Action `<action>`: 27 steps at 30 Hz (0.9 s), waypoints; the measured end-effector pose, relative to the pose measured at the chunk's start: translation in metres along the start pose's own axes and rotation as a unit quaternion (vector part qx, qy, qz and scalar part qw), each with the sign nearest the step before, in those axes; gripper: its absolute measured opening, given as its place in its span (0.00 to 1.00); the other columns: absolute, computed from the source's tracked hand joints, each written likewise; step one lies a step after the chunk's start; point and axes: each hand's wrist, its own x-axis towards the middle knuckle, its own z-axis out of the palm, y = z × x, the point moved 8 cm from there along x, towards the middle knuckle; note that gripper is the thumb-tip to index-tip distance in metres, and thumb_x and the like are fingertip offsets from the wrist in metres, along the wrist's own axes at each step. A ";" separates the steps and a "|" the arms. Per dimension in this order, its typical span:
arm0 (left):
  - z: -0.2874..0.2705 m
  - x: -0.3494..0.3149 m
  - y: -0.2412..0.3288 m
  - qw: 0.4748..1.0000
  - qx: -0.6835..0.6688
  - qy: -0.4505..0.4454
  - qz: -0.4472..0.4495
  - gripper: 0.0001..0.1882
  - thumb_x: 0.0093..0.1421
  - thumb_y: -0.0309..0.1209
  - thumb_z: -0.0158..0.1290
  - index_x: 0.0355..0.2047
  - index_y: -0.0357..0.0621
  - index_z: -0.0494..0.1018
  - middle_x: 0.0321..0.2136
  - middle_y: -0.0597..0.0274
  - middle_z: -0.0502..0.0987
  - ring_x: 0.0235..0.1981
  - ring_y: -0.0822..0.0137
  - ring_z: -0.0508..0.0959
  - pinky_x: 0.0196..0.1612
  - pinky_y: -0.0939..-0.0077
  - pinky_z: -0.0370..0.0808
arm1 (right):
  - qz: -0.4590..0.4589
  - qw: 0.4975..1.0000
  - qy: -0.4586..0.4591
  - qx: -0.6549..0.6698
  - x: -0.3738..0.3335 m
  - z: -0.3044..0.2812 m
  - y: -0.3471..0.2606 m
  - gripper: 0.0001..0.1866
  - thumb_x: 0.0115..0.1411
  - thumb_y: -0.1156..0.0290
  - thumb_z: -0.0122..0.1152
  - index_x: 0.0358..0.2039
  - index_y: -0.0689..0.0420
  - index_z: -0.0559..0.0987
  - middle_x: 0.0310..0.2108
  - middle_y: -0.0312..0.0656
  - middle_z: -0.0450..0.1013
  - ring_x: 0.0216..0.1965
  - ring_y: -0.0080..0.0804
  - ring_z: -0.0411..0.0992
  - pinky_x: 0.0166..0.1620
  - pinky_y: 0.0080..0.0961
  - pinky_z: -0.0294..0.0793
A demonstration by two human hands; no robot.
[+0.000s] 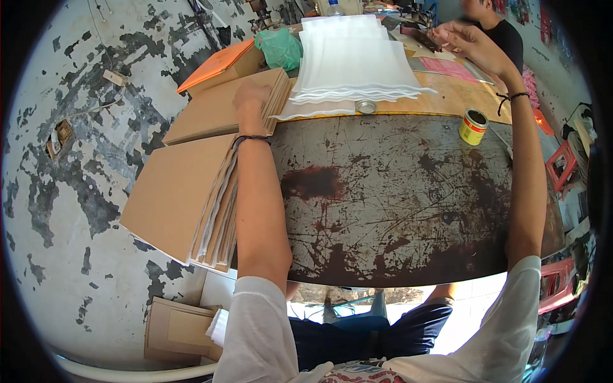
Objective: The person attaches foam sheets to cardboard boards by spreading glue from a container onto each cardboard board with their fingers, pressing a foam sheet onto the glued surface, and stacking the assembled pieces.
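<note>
My left hand [251, 97] reaches out over the upper stack of brown cardboard sheets [204, 115], touching or just above its top. Its fingers are blurred, so their grip is unclear. Closer to me lies a second stack of cardboard sheets [172, 185], with whitish layers showing along its edge. My right hand [469, 46] is raised at the far right, fingers loosely bent and apart, with nothing visible in them. Beyond the bare tabletop, between my arms, lies a pile of white thin sheets [354, 64] with wavy near edges.
A yellow tin [472, 129] stands open on the worn dark table [383, 210]; its round lid [366, 106] lies near the white sheets. Behind the cardboard are an orange-topped stack [217, 64] and a green plastic bag [279, 49]. Another person [504, 38] sits at the far right.
</note>
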 end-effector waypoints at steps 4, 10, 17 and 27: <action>0.012 -0.008 0.010 0.997 0.073 -0.034 -0.019 0.27 0.58 0.48 0.60 0.51 0.42 0.80 0.53 0.47 0.79 0.55 0.51 0.79 0.57 0.60 0.76 | 0.026 0.999 -0.003 -0.033 -0.007 0.001 -0.002 0.28 0.69 0.41 0.55 0.54 0.52 0.77 0.42 0.29 0.76 0.41 0.17 0.70 0.45 0.17 0.70; 0.015 -0.014 0.030 0.989 0.107 -0.101 0.017 0.22 0.58 0.39 0.57 0.50 0.42 0.80 0.53 0.46 0.79 0.54 0.50 0.80 0.57 0.60 0.76 | 0.037 0.995 -0.051 -0.078 -0.002 0.000 -0.002 0.32 0.69 0.41 0.54 0.62 0.52 0.74 0.46 0.31 0.76 0.44 0.19 0.70 0.46 0.20 0.71; -0.020 -0.036 0.077 0.982 0.090 -0.071 0.153 0.24 0.57 0.28 0.54 0.55 0.43 0.77 0.50 0.44 0.80 0.54 0.48 0.79 0.57 0.56 0.77 | 0.031 0.997 -0.040 -0.053 -0.003 -0.002 0.007 0.28 0.68 0.43 0.57 0.59 0.50 0.74 0.44 0.30 0.77 0.41 0.18 0.71 0.44 0.19 0.71; -0.222 -0.043 0.075 0.888 0.057 0.412 0.197 0.19 0.57 0.28 0.49 0.47 0.41 0.81 0.41 0.40 0.82 0.45 0.40 0.82 0.50 0.52 0.78 | -0.013 0.999 0.008 -0.044 -0.004 -0.035 -0.003 0.28 0.72 0.49 0.53 0.61 0.58 0.72 0.51 0.35 0.77 0.47 0.21 0.74 0.50 0.19 0.74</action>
